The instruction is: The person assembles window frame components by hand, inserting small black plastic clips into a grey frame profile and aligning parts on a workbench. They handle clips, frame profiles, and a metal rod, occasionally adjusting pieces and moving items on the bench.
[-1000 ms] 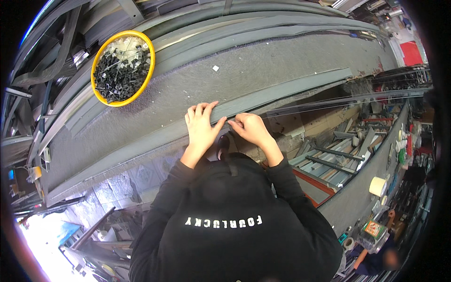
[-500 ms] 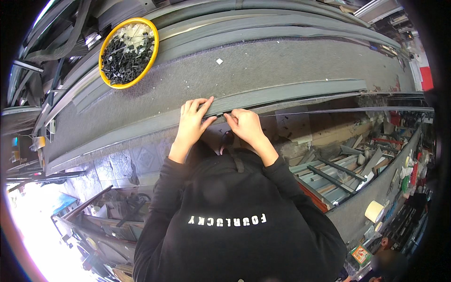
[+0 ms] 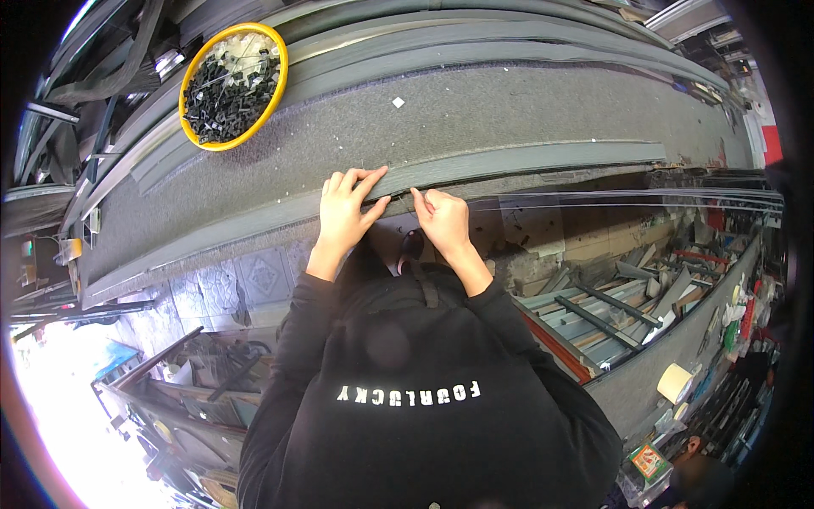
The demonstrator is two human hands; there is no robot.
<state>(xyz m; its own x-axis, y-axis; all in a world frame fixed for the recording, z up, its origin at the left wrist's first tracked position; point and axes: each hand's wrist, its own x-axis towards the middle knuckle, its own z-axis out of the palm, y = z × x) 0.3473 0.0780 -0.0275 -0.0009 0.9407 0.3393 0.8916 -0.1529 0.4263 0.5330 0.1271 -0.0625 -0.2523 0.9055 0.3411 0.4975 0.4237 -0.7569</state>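
Observation:
A long grey profile (image 3: 543, 158) lies along the near edge of the bench, with a dark line running down its near side. My left hand (image 3: 343, 208) grips this profile, its fingers across the top and its thumb at the near edge. Just to the right, my right hand (image 3: 444, 222) is closed at the same edge, fingers curled and thumb pointing away from me. Whatever it pinches is hidden. Thin pale strands (image 3: 610, 202) stretch from behind the right hand toward the far right.
A yellow-rimmed basket (image 3: 283, 85) of small black and clear pieces stands at the back left of the carpeted bench (image 3: 475, 110). More long profiles (image 3: 441, 58) lie behind. At lower right, a rack (image 3: 585, 318) holds offcuts, and a tape roll (image 3: 675, 383) sits beyond it.
My right hand has shifted slightly, its thumb now raised along the profile's edge. The small dark piece between my hands no longer shows clearly. The strands at right have spread apart. My left hand stays nearly put.

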